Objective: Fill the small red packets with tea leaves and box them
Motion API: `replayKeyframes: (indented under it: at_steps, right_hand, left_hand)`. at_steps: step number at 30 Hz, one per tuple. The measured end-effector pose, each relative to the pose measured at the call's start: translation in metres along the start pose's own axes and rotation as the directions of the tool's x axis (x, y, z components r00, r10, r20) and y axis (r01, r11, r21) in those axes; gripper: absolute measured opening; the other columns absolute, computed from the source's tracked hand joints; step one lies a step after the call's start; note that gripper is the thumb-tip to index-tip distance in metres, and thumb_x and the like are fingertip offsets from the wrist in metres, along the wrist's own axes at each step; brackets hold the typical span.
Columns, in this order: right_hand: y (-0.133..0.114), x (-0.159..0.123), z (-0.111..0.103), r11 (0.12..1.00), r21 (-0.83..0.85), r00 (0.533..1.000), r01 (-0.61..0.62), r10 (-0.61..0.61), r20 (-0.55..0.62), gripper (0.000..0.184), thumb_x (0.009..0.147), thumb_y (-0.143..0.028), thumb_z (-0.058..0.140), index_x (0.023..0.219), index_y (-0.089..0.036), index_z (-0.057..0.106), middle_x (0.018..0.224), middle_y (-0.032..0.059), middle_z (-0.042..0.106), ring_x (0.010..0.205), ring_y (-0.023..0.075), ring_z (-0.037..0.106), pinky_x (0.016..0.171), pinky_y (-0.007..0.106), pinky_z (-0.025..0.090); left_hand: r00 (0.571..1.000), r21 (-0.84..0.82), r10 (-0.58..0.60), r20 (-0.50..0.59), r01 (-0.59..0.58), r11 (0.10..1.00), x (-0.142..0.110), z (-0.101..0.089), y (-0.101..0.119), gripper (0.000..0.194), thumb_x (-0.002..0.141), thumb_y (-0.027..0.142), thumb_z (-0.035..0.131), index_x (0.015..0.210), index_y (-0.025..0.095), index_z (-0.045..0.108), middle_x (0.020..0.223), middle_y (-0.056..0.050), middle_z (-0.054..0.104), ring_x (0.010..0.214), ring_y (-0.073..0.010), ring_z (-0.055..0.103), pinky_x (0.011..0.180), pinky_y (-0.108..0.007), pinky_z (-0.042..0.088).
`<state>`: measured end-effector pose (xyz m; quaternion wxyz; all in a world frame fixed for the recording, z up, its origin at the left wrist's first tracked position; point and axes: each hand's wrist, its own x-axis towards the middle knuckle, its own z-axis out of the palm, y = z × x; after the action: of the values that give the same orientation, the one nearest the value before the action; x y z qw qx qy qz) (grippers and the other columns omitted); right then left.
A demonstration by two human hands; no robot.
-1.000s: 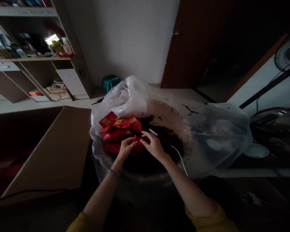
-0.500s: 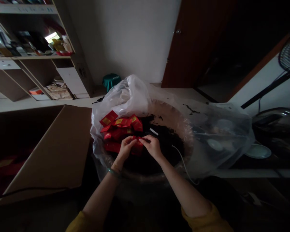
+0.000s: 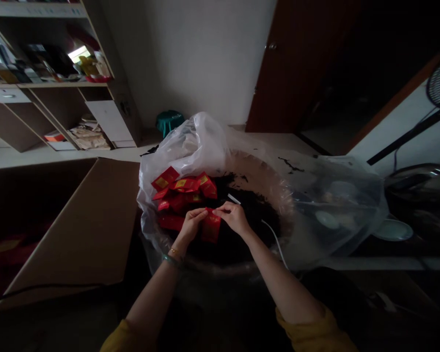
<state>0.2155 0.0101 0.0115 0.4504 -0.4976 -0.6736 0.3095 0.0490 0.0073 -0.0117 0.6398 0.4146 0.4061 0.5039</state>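
Observation:
Between my two hands hangs a small red packet (image 3: 211,229), its top edge pinched at both corners. My left hand (image 3: 192,224) grips the left corner with thumb and fingertips. At the right corner, my right hand (image 3: 234,217) pinches with its fingers closed. Below lies a wide round basin (image 3: 254,168) lined with clear plastic, holding a heap of dark, loose, leaf-like material (image 3: 254,210). Several red packets with yellow labels (image 3: 185,185) are piled on the basin's left side. A short white strip (image 3: 233,199) rests on the dark heap, just beyond my right hand.
An open cardboard box (image 3: 77,220) with red packets inside stands at the left. Plastic sheeting (image 3: 337,205) spreads to the right, near a pale dish (image 3: 392,229). A white cord (image 3: 275,237) crosses the basin's right rim. Behind are a shelf unit (image 3: 121,117) and a green-covered bin (image 3: 168,122).
The red packet now hangs lower and shows more of its front. My right hand has shifted slightly right and up. My left hand has stayed nearly in place.

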Motion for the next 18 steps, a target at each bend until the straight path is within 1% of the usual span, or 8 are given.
replayKeyframes:
  at_steps: [4,7,8,10,12,14,16,18]
  right_hand:
    - [0.003,0.0,0.0,1.0,-0.015,1.0,-0.014,0.013,-0.007,0.026,0.076,-0.044,0.066,0.068,-0.021,0.074,0.064,0.0002,0.063,0.062,0.0149,0.058,0.063,0.028,0.047]
    - [0.001,0.001,0.002,0.999,-0.026,1.0,-0.027,0.028,0.013,0.019,0.076,-0.038,0.067,0.07,-0.021,0.075,0.064,-0.0001,0.062,0.062,0.0141,0.057,0.063,0.028,0.046]
    - [0.0,0.001,0.003,0.999,-0.029,0.999,-0.031,0.032,0.025,0.017,0.075,-0.036,0.068,0.071,-0.021,0.075,0.065,-0.0001,0.062,0.062,0.014,0.057,0.063,0.028,0.046]
    - [-0.003,0.002,0.005,0.999,-0.028,0.998,-0.037,0.038,0.047,0.013,0.074,-0.033,0.069,0.073,-0.021,0.075,0.065,-0.0001,0.063,0.063,0.0142,0.058,0.063,0.027,0.046]
    - [-0.006,0.004,0.007,0.999,-0.024,0.997,-0.04,0.041,0.067,0.012,0.073,-0.032,0.071,0.072,-0.021,0.075,0.066,0.0002,0.064,0.065,0.0149,0.059,0.063,0.027,0.046]
    - [-0.006,0.007,0.006,0.998,-0.034,0.995,-0.045,0.048,0.086,0.014,0.075,-0.033,0.069,0.072,-0.02,0.074,0.068,0.001,0.067,0.066,0.0158,0.061,0.065,0.028,0.047]
    - [-0.004,0.01,0.0,0.993,-0.11,0.997,-0.047,0.054,0.058,0.018,0.081,-0.033,0.064,0.078,-0.019,0.074,0.076,0.0036,0.07,0.073,0.0175,0.063,0.069,0.029,0.048]
    - [0.002,0.014,-0.011,0.953,-0.298,0.998,-0.059,0.053,-0.026,0.021,0.085,-0.032,0.06,0.093,-0.017,0.073,0.093,0.0083,0.072,0.088,0.0215,0.063,0.079,0.033,0.047]
  left_hand:
    - [1.0,0.008,0.004,-0.008,-0.004,1.0,0.001,0.0,-0.001,0.037,0.06,0.043,0.079,0.082,0.014,0.071,0.073,-0.003,0.071,0.062,-0.014,0.062,0.06,-0.025,0.048]
    - [0.994,0.041,-0.033,0.106,0.029,0.999,-0.002,0.003,0.001,0.049,0.059,0.037,0.082,0.1,0.015,0.069,0.087,-0.005,0.074,0.073,-0.017,0.066,0.069,-0.026,0.05]
    - [0.987,0.063,-0.058,0.149,0.049,0.997,-0.003,0.004,0.002,0.05,0.057,0.036,0.083,0.1,0.014,0.069,0.086,-0.005,0.074,0.074,-0.0174,0.067,0.07,-0.027,0.051]
    - [0.974,0.098,-0.11,0.196,0.092,0.991,-0.005,0.005,0.003,0.045,0.053,0.035,0.086,0.089,0.011,0.07,0.078,-0.005,0.073,0.068,-0.0167,0.066,0.068,-0.027,0.051]
    - [0.969,0.096,-0.152,0.197,0.135,0.986,-0.006,0.006,0.004,0.041,0.049,0.035,0.087,0.076,0.01,0.069,0.069,-0.004,0.072,0.061,-0.0156,0.065,0.065,-0.027,0.051]
    - [0.968,0.074,-0.173,0.18,0.161,0.984,-0.006,0.005,0.004,0.041,0.048,0.037,0.088,0.073,0.01,0.07,0.066,-0.004,0.072,0.058,-0.0158,0.065,0.063,-0.028,0.052]
    - [0.972,0.053,-0.18,0.15,0.174,0.983,-0.006,0.005,0.003,0.042,0.048,0.038,0.088,0.075,0.01,0.071,0.066,-0.004,0.072,0.057,-0.0168,0.065,0.062,-0.029,0.052]
    - [0.98,0.029,-0.168,0.109,0.166,0.986,-0.005,0.004,0.003,0.044,0.047,0.038,0.088,0.078,0.01,0.072,0.067,-0.005,0.072,0.057,-0.0177,0.066,0.062,-0.029,0.053]
